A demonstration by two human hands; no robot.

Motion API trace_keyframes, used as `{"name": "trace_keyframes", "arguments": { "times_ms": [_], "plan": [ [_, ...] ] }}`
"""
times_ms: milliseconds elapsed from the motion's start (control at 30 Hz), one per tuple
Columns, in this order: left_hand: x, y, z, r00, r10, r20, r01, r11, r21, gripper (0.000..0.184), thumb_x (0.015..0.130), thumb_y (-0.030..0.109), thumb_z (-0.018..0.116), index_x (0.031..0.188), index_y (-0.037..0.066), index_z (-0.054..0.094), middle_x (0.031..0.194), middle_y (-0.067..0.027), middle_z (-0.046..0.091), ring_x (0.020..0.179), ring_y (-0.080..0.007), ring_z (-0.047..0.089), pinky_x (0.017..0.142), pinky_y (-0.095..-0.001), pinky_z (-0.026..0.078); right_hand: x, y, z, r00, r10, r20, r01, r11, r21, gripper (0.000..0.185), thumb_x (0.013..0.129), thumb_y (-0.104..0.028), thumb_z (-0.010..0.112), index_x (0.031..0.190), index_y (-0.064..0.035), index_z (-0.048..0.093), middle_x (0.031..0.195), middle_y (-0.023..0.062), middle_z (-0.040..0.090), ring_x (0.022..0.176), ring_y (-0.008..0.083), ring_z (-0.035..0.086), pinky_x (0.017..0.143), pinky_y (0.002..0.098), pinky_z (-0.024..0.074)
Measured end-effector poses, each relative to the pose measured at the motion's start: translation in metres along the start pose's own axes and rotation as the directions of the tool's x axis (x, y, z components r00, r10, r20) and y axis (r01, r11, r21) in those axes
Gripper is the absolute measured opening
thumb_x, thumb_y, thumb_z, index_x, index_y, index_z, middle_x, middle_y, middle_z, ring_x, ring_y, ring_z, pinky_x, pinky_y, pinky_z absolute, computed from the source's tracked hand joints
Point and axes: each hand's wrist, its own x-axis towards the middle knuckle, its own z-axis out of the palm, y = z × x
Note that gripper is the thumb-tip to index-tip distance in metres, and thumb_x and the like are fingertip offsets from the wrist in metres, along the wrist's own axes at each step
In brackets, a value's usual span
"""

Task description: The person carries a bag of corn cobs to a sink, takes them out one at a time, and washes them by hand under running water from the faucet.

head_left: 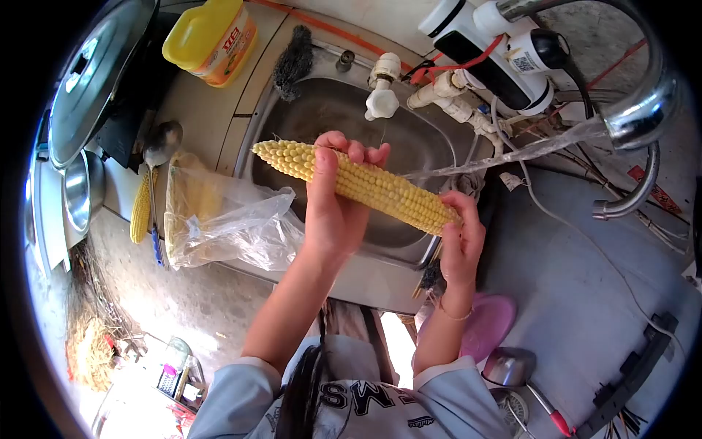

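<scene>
Both my hands hold one husked yellow ear of corn [391, 192] above the metal sink [257, 135]. My left hand [338, 194] wraps round it left of its middle, thumb on the near side. My right hand [462, 238] pinches its thick right end. From the curved tap [643, 117] at the right, a stream of water [541, 150] slants left to the corn. A clear plastic bag [230, 227], with yellow shapes inside, lies on the counter left of the sink. Another ear of corn [140, 208] rests beyond the bag.
A ladle [162, 143] lies by the second ear. Behind are a yellow tub [212, 44] and a dark scouring pad [294, 62] at the sink's corner. White pipes [446, 91] and a white water heater [486, 55] stand at the back. Below right sit a pink basin [493, 322] and a saucepan [510, 366].
</scene>
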Motion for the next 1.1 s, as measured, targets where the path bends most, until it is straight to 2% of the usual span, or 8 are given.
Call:
{"name": "trace_keyframes", "arguments": {
  "times_ms": [200,433,533,600,700,867,1033,1100],
  "plan": [
    [-0.006,-0.02,0.019,1.0,-0.009,0.002,0.009,0.969,0.247,0.021,0.078,0.003,0.058,0.094,0.006,0.044,0.081,-0.0038,0.051,0.082,-0.0157,0.053,0.095,-0.0388,0.036,0.014,-0.015,0.021,0.985,-0.171,0.006,0.135,0.757,-0.639,0.048,0.059,-0.019,0.073,0.102,-0.0078,0.055,0.08,0.0077,0.057,0.073,0.0273,0.056,0.066,0.0346,0.0449],
    [0.01,-0.011,0.018,0.971,-0.239,0.025,0.182,0.797,0.576,0.023,0.066,0.003,0.065,0.082,0.002,0.048,0.069,-0.0047,0.053,0.068,-0.014,0.057,0.064,-0.0265,0.048,0.002,-0.01,0.033,0.965,0.239,0.108,-0.22,0.962,-0.163,0.03,0.058,-0.013,0.071,0.083,-0.0051,0.058,0.063,0.0074,0.056,0.054,0.0185,0.057,0.049,0.0291,0.0444],
    [0.017,-0.016,-0.005,0.698,-0.614,0.368,0.59,0.785,0.191,0.029,0.061,0.009,0.068,0.075,0.006,0.042,0.063,-0.0044,0.049,0.052,-0.0149,0.053,0.052,-0.0269,0.046,-0.006,0.009,0.033,0.67,0.403,0.624,-0.703,0.616,0.356,0.034,0.058,-0.015,0.07,0.082,0.0016,0.054,0.057,0.0071,0.052,0.05,0.0171,0.054,0.046,0.0276,0.0433],
    [0.016,-0.028,-0.013,0.615,-0.617,0.491,0.673,0.735,0.082,0.029,0.062,0.009,0.067,0.076,0.006,0.042,0.062,-0.0044,0.048,0.051,-0.0147,0.051,0.05,-0.0265,0.046,-0.016,0.01,0.038,0.508,0.095,0.856,-0.861,0.075,0.502,0.034,0.058,-0.02,0.068,0.078,0.0024,0.052,0.055,0.0079,0.051,0.046,0.0171,0.051,0.043,0.0254,0.0408],
    [0.015,-0.03,-0.016,0.576,-0.597,0.558,0.724,0.69,-0.009,0.026,0.065,0.01,0.064,0.078,0.005,0.042,0.062,-0.0043,0.045,0.048,-0.0144,0.046,0.047,-0.0262,0.043,-0.017,0.018,0.036,0.577,0.273,0.77,-0.813,0.279,0.51,0.038,0.06,-0.026,0.065,0.078,0.003,0.05,0.056,0.0087,0.05,0.045,0.0176,0.05,0.041,0.0259,0.0409],
    [0.014,-0.016,0.008,0.821,-0.571,0.009,0.516,0.749,0.416,0.025,0.067,0.006,0.062,0.085,0.002,0.046,0.065,-0.0045,0.049,0.052,-0.0138,0.05,0.049,-0.0265,0.043,-0.02,0.021,0.043,0.659,0.391,0.642,-0.751,0.381,0.539,0.032,0.062,-0.017,0.066,0.083,0.0017,0.05,0.059,0.008,0.052,0.045,0.0166,0.051,0.042,0.0264,0.0419],
    [0.01,-0.029,0.008,0.923,-0.357,-0.142,0.348,0.622,0.701,0.027,0.069,0.005,0.063,0.09,0.001,0.047,0.071,-0.0054,0.054,0.059,-0.0147,0.054,0.054,-0.0281,0.045,-0.022,0.018,0.054,0.886,0.445,0.133,-0.464,0.857,0.226,0.033,0.064,-0.003,0.068,0.093,-0.0008,0.053,0.072,0.0064,0.058,0.066,0.0138,0.058,0.054,0.0244,0.0466],
    [0.001,-0.043,0.009,0.972,0.231,0.031,-0.121,0.387,0.914,0.027,0.072,0.007,0.064,0.092,0.002,0.047,0.075,-0.0055,0.055,0.063,-0.0158,0.055,0.057,-0.0282,0.044,-0.025,0.023,0.057,0.93,0.366,0.014,-0.367,0.93,0.025,0.031,0.064,-0.007,0.069,0.09,-0.0008,0.053,0.071,0.0045,0.059,0.063,0.0152,0.059,0.055,0.0267,0.0474]
  ]
}}
